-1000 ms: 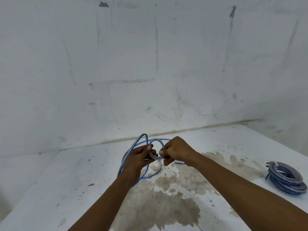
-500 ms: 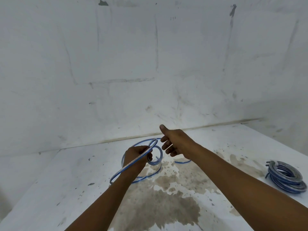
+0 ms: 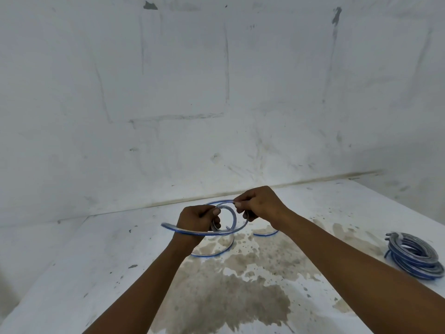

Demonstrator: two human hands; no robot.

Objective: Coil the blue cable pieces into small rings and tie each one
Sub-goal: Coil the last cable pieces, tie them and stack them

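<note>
Both hands meet near the middle of the picture, held just above the white, stained tabletop (image 3: 72, 273). The left hand (image 3: 198, 219) has its fingers curled tight around a small ring made of the long, see-through blue plastic cable (image 3: 228, 219). The ring stands almost upright between the two hands. At 3 o'clock from the ring, the right hand (image 3: 258, 204) pinches the cable with its thumb and first finger, right at the top of the ring. Its other fingers are curled under.

One loose part of the cable sweeps out past the left wrist toward 9 o'clock and hangs in the air. More of the cable lies in wide loops on the tabletop under and behind the hands. A bit of it peeks out below the right wrist.

Far off at 4 o'clock, near the right edge of the tabletop, sits a finished bundle of blue and grey coiled cable (image 3: 414, 257). It is well apart from the hands.

A big brown stain (image 3: 228, 297) spreads over the tabletop at 6 o'clock, between the two forearms. Behind it all is a plain white wall (image 3: 216, 92) with scuff marks.
</note>
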